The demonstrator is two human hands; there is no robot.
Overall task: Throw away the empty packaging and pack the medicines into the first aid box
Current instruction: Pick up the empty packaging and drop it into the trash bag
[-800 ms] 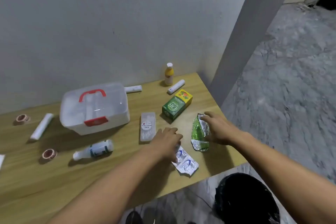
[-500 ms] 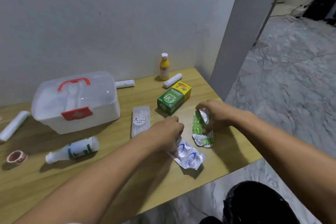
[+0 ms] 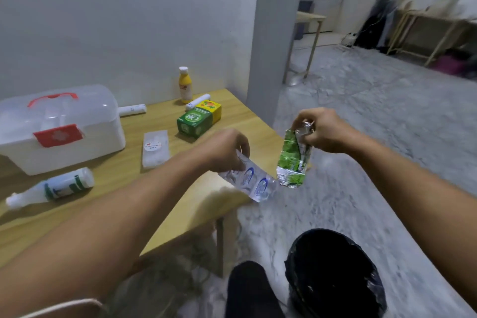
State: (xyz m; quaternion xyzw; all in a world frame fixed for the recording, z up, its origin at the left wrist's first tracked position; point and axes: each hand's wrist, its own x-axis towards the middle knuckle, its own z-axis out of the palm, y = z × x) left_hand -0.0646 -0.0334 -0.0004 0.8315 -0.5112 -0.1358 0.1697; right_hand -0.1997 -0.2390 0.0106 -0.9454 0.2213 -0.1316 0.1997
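Note:
My left hand point(image 3: 227, 148) grips a clear blister wrapper with blue marks point(image 3: 251, 183), which hangs over the table's right front corner. My right hand point(image 3: 318, 129) pinches the top of a crumpled green and silver sachet point(image 3: 293, 161), held in the air past the table edge. A black-lined bin point(image 3: 335, 271) stands on the floor below both. The white first aid box point(image 3: 59, 129), with red handle and latch, sits shut at the table's left. A green and yellow carton point(image 3: 198, 119), a clear flat pack point(image 3: 156, 148), a white bottle point(image 3: 54, 186) and a yellow bottle point(image 3: 185, 84) lie on the table.
Two white rolls point(image 3: 133, 109) point(image 3: 198, 100) lie near the wall on the wooden table point(image 3: 180, 201). A grey pillar point(image 3: 273, 33) rises just right of the table. Beyond it are marbled floor and wooden-framed furniture point(image 3: 423, 33). My dark-clothed knee point(image 3: 250, 289) shows beside the bin.
Both hands have lifted their wrappers off the table and carried them right, toward the space over the bin. My view has swung right and up.

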